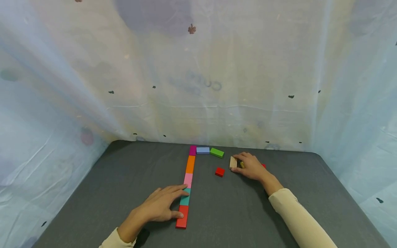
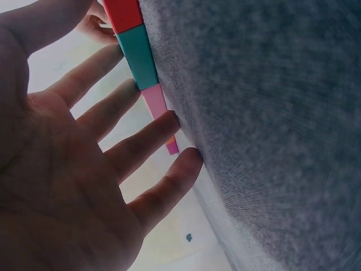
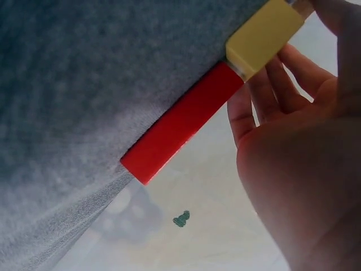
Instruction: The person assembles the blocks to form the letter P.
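Note:
My left hand (image 1: 161, 203) lies along a straight row of coloured blocks, fingers extended. Its fingertips touch the teal block (image 1: 185, 197) and its thumb rests on the red block (image 1: 182, 217) at the near end. Beyond these lie a pink block (image 1: 187, 180), an orange block (image 1: 190, 164) and a magenta block (image 1: 193, 150). With thumb and fingertips, my right hand (image 1: 252, 167) pinches a pale wooden block (image 1: 233, 162) by its two ends. Under that hand lie a yellow block (image 3: 265, 36) and a longer red block (image 3: 183, 121), both mostly hidden in the head view.
A light blue block (image 1: 203, 150) abuts the magenta one, and a green block (image 1: 217, 153) sits slightly askew beside it. One small red block (image 1: 220, 172) lies alone left of the right hand. Pale sheeting (image 1: 217, 103) surrounds the dark cloth-covered table (image 1: 124, 179).

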A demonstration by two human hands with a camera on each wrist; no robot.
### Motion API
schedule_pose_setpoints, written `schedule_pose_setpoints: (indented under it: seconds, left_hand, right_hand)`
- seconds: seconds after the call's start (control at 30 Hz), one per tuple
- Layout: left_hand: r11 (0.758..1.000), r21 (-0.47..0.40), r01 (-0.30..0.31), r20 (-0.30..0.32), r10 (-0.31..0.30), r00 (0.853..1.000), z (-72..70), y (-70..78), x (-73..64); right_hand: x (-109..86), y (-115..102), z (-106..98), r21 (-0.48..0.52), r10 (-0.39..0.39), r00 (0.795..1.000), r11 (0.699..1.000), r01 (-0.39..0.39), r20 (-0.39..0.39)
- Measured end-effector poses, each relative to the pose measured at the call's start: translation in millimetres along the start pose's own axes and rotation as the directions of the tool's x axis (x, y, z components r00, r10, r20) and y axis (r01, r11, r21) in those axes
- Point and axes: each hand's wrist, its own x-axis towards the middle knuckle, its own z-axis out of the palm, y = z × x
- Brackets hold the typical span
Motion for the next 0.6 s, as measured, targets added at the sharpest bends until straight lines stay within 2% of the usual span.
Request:
schedule_pose_setpoints:
  seconds: [0.3,0.6]
  left_hand:
    - [1.000,0.010,-0.018,-0.016,0.018,1.000,-0.4,-2.6,0.7]
    - [1.000,0.010,-0.028,-0.020,0.028,0.999,-0.2,-2.2,1.3]
  right_hand:
    - [0.4,2.0,-4.5,0.049,0.033,0.999,0.998,-0.031,-0.037]
    - [-2.8,3.1,-7.2,0.033,0.033,0.998,0.999,-0.032,-0.050]
